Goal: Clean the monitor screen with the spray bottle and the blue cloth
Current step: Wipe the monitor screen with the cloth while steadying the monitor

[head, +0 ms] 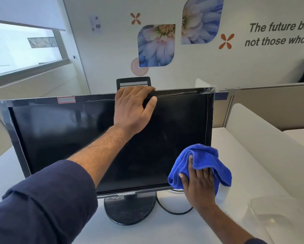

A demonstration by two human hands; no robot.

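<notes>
Monitor (74, 138) stands on its round base (129, 211) on the white desk (165, 231), screen dark and facing the person, spanning the space between and under both hands. The left hand (132, 107) is hooked over the top bezel, fingers curled onto the upper edge and thumb lying on the front glass just below; this looks like a bracing grip, meant to stop the screen from tipping or swivelling back while the other hand pushes on it. The left forearm crosses in front of the screen's middle, its dark sleeve (42, 205) pushed up towards the elbow.

Low at the screen's right corner, the right hand (199, 184) presses the bunched cloth (198, 162) flat against the glass. Its fingers are spread and mostly straight across the back of the cloth, with folds of blue spilling above and to the right of the fingertips, so it is pushing rather than pinching. Part of the cloth hangs past the monitor's right edge. Placing the wad at the bottom corner suggests the wipe is at or near the end of a pass.

No spray bottle shows in view. A black cable (172, 211) loops on the desk just below the right hand, and a clear plastic tub (278, 213) sits off to that hand's right.
</notes>
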